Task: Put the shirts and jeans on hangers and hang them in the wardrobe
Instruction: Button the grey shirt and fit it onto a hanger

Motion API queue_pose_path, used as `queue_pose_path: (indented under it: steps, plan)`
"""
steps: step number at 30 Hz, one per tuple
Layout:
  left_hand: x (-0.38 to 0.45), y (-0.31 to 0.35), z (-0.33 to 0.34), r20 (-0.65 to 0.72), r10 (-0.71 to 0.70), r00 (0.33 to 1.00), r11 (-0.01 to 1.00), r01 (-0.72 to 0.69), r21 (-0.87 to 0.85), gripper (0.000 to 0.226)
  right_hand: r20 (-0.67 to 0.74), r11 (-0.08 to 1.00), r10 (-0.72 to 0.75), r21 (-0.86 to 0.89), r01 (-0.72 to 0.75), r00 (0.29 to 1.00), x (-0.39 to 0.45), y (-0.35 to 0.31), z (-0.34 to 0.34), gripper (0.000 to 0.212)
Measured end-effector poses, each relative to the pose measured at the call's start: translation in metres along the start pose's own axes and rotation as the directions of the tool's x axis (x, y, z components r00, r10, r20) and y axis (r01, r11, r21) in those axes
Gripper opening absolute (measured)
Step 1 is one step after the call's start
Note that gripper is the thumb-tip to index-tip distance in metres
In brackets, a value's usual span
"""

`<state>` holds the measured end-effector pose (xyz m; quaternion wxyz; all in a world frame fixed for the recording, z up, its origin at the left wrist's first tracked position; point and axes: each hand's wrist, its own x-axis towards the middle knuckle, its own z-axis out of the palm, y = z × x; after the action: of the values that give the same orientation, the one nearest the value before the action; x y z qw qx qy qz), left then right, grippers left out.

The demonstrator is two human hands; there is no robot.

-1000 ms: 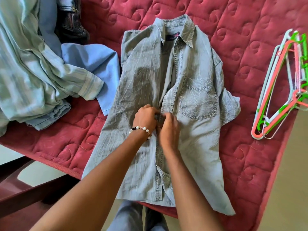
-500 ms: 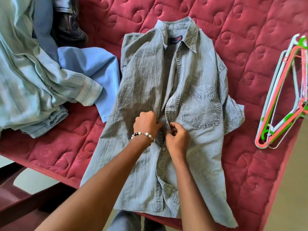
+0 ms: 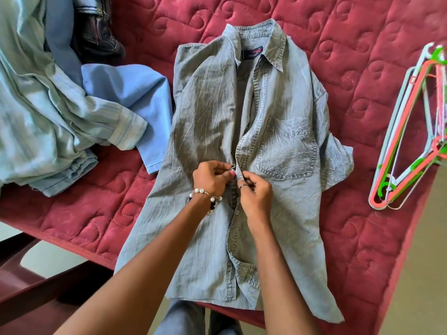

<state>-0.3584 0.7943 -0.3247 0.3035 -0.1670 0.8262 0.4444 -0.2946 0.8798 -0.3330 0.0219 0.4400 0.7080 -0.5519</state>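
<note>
Both hands (image 3: 235, 181) pinch grey shirt (image 3: 285, 146) placket (mid-front), on red quilt (image 3: 362, 56).

The shirt (image 3: 278, 131) under the fingers (image 3: 229, 171) was faded grey-blue and crinkled; the quilt (image 3: 362, 56) was crimson with stitched swirls; the hangers (image 3: 408, 151) were orange, green and white.

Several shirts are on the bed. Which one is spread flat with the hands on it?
The grey shirt in the middle, pinched at its button strip by the left hand and right hand. The striped shirt and blue shirt lie crumpled, untouched.
</note>
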Motion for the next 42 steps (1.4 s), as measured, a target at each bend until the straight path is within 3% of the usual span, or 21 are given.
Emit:
queue_pose_path:
  steps: [3,7,9,15,19,22,25,27,30,34,38,42]
  plan:
    - [0.0,0.002,0.0,-0.022,-0.042,0.999,0.998,0.043,0.039,0.01,0.026,0.946,0.169,0.276,-0.17,0.985,0.0,-0.002,-0.002,0.025]
    - [0.001,0.003,-0.001,0.046,-0.047,0.998,0.997,0.044,0.062,0.009,0.099,0.909,0.197,0.353,-0.22,0.975,0.002,0.0,-0.003,0.014]
    - [-0.001,0.002,-0.001,0.055,-0.037,0.998,0.998,0.034,0.056,0.008,0.109,0.922,0.171,0.334,-0.198,0.979,0.003,0.003,-0.003,0.008]
    - [-0.004,0.001,0.0,-0.004,-0.06,0.998,0.998,0.06,0.034,0.012,0.031,0.996,0.009,0.084,-0.012,0.999,0.005,0.004,-0.002,0.02]
    - [-0.008,0.006,0.001,-0.049,-0.068,0.996,0.996,0.07,0.046,0.012,0.087,0.996,-0.069,-0.046,0.073,0.994,0.009,0.001,-0.007,0.02]
    - [-0.007,0.008,0.0,-0.066,-0.081,0.995,0.996,0.083,0.029,0.011,0.204,0.995,-0.056,-0.073,0.073,0.977,0.015,0.001,-0.014,0.017]
    - [-0.006,0.01,-0.002,-0.067,-0.084,0.994,0.995,0.087,0.041,0.011,0.291,1.0,0.009,0.006,-0.011,0.957,0.021,-0.001,-0.018,0.015]
    - [-0.006,0.011,-0.002,-0.053,-0.081,0.995,0.994,0.085,0.07,0.012,0.316,0.998,0.057,0.014,-0.065,0.947,0.025,-0.004,-0.017,0.019]
    - [-0.003,0.012,-0.004,-0.027,-0.09,0.996,0.992,0.092,0.084,0.015,0.328,0.998,0.048,-0.046,-0.035,0.943,0.03,-0.007,-0.013,0.019]
    - [-0.002,0.014,-0.006,-0.033,-0.089,0.995,0.991,0.092,0.101,0.023,0.298,0.999,0.028,-0.049,-0.014,0.954,0.032,-0.004,-0.012,0.016]
    - [-0.004,0.02,-0.003,-0.027,-0.127,0.992,0.987,0.129,0.092,0.051,0.218,0.994,-0.04,-0.09,0.061,0.975,0.026,0.0,-0.01,0.014]
    - [-0.005,0.023,0.001,-0.01,-0.143,0.99,0.985,0.143,0.097,0.026,0.149,0.962,-0.209,-0.147,0.231,0.966,0.019,0.002,-0.003,0.012]
